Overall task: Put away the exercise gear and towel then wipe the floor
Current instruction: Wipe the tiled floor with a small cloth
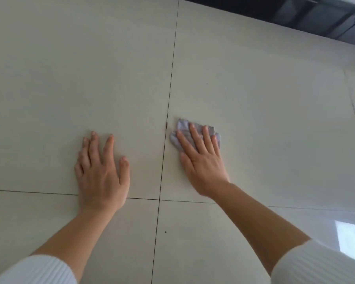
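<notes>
We are pressing the cloth (182, 130) flat under our right hand (201, 158), fingers straight, just right of the grout line (168, 107); left hand (103, 173) is bracing, fingers spread.

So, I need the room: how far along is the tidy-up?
No gear or towel in view, so that looks done. Wiping is in hand: right hand presses a lilac cloth on the floor, left hand flat beside it. A dark speck remains.

Pale lilac cloth (182, 128), cream floor tiles (70, 78), white ribbed sleeves (316, 265).
</notes>
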{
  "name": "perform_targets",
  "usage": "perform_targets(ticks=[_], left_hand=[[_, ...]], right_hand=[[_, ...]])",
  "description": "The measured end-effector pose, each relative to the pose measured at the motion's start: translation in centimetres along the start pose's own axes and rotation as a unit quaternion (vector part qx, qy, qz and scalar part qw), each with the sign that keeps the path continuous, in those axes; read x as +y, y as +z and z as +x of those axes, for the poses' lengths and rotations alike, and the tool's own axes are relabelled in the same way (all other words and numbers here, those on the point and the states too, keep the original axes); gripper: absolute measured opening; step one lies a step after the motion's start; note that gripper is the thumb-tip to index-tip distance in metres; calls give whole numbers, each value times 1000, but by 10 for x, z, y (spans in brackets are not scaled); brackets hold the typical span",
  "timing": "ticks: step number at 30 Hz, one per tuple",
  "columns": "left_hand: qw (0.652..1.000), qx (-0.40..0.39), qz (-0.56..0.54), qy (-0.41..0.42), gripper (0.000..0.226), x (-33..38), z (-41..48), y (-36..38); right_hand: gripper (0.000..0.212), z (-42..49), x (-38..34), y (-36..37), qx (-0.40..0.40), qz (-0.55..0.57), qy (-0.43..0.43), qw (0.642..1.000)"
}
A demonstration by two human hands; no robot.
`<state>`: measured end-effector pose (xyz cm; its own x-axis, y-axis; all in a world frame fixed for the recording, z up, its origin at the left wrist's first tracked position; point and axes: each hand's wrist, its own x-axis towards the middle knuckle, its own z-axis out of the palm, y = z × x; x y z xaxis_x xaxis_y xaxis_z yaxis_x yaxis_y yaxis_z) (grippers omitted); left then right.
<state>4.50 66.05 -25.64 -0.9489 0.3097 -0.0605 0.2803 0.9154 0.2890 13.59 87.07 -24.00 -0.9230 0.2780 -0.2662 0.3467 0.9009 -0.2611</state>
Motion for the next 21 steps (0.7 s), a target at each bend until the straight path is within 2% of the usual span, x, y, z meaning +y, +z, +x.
perform_targets(ticks=[4,7,10,14,21], left_hand=[[1000,-27,8,-4,62,3,1,-7],[999,-41,13,-9,62,5,4,-12],[999,-46,11,-14,62,6,6,-13],[999,-42,13,-22,62,5,5,-10],[1000,4,-8,-15,59,0,5,-5]], right_hand=[[50,-59,-34,17,-45,-69,-108,991],[51,-68,-37,16,-90,-84,-134,983],[56,-45,-18,2,-66,-57,-63,994],[54,28,30,-29,-20,3,66,998],[55,139,82,-66,36,37,268,962]])
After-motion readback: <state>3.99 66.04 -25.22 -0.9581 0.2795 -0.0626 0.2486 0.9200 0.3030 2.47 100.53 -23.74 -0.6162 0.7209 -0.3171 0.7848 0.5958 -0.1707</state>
